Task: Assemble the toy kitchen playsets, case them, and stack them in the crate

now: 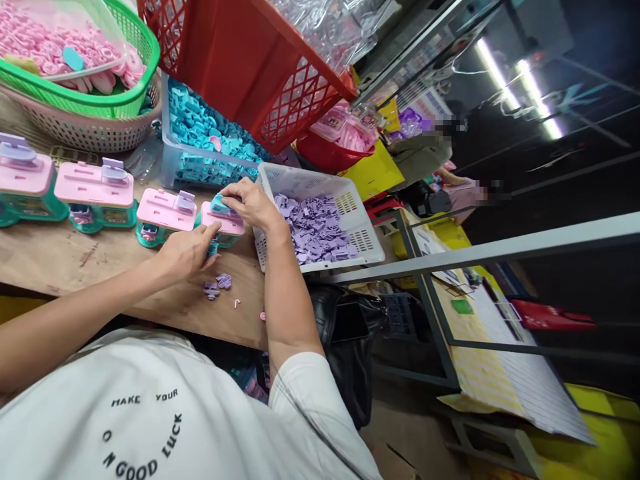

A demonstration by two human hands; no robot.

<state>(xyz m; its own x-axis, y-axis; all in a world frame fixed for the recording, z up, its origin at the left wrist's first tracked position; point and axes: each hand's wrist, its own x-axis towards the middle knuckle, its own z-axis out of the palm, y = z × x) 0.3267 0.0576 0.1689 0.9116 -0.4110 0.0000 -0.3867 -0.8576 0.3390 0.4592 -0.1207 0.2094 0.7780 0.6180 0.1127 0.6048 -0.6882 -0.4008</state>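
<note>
My right hand [254, 204] pinches a small blue plastic piece [218, 204] at the top of the rightmost pink-topped toy [234, 225]. Steadying the front of that toy is my left hand [186, 252], with thumb and fingers closed on its near side; part of the toy is hidden behind it. To the left stand more such toys in a row, pink on top and teal below: one [167, 208] close by, another [95, 187] farther along, and one [25, 177] at the frame's edge. Loose purple pieces [218, 285] lie on the wooden table [165, 307] near me.
A white basket [367, 243] of purple parts stands right of my right hand. Behind are a clear bin [173, 163] of blue parts and a tilted red crate [225, 67]. A green basket [100, 101] of pink parts sits back left. Metal rails [475, 248] cross the right side.
</note>
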